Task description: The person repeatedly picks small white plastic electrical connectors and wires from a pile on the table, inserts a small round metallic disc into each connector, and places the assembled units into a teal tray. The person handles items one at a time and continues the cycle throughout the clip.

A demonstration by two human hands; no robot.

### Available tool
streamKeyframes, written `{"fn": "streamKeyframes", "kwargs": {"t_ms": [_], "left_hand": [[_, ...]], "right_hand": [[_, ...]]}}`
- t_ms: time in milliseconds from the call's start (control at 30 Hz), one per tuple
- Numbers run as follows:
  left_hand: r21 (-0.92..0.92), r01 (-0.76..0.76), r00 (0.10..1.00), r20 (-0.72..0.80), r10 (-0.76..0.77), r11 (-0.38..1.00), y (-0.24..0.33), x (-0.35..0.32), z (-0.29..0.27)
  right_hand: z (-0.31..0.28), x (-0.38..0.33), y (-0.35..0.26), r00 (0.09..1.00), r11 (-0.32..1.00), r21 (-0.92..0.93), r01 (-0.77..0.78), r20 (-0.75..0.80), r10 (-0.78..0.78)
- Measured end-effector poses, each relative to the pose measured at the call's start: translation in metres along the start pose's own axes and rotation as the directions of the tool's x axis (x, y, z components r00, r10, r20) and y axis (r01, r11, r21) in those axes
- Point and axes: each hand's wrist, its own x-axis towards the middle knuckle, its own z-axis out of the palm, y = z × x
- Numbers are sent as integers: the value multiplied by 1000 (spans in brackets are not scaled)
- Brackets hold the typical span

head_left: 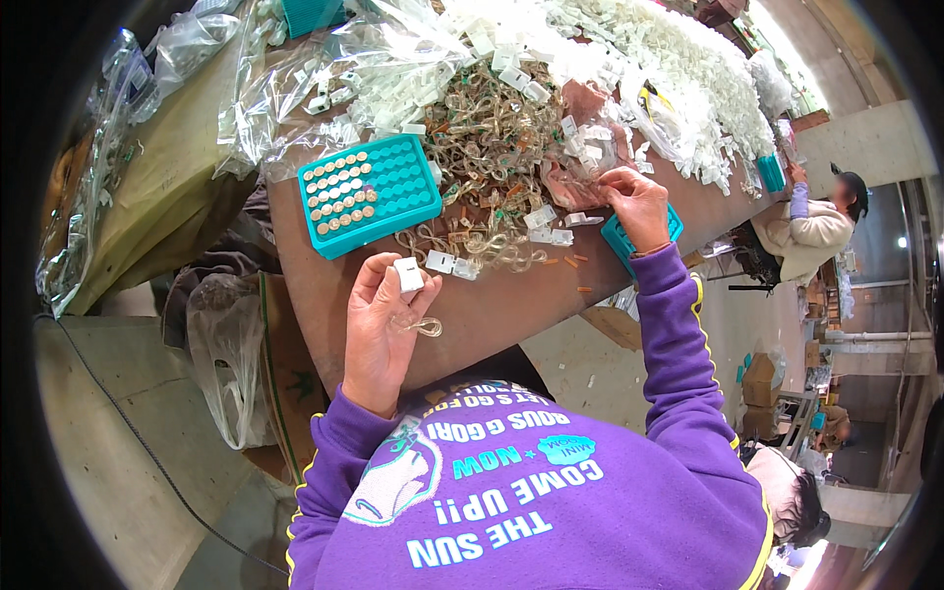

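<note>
The brown worktable (pixel 511 305) runs away from me, its far half buried under a heap of white plastic pieces (pixel 678 69) and torn clear bags (pixel 295 88). Nearer lies a tangle of clear loops (pixel 482 147) with orange bits mixed in, and left of it a teal tray (pixel 369 192) whose left columns hold small round brass-coloured parts while the rest of its cells are bare. A second teal tray (pixel 621 239) sits just under my right wrist.

My left hand (pixel 383 334) is closed on a small white clip (pixel 407 275), thumb and forefinger clamped on it, with a clear loop (pixel 426 325) hanging by my palm (whether it is already joined to the clip, I cannot tell). My right hand (pixel 637 205) is at the edge of the tangle, fingertips pinched together on something too small to make out.

I judge this the picking stage: one piece held, its partner being fetched. The next move calls for teasing a single piece free without dragging its neighbours along.
</note>
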Motion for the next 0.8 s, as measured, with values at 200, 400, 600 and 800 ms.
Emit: {"fn": "streamKeyframes", "kwargs": {"t_ms": [200, 400, 600, 800], "left_hand": [[17, -1, 1000, 1, 1, 1000, 0, 0, 2], [60, 18, 1000, -15, -17, 998, 1, -4, 4], [86, 74, 997, 16, -75, 994, 5, -5, 8], [76, 69, 997, -43, -66, 995, 5, -5, 14]], "right_hand": [[-2, -1, -3, 997, 997, 17, -74, -26, 75], [8, -29, -77, 977, 848, 507, -155, 205, 55], [64, -58, -156, 846, 840, 508, 191, 348, -403], [71, -63, -172, 805, 835, 423, 353, 318, -501]]}}
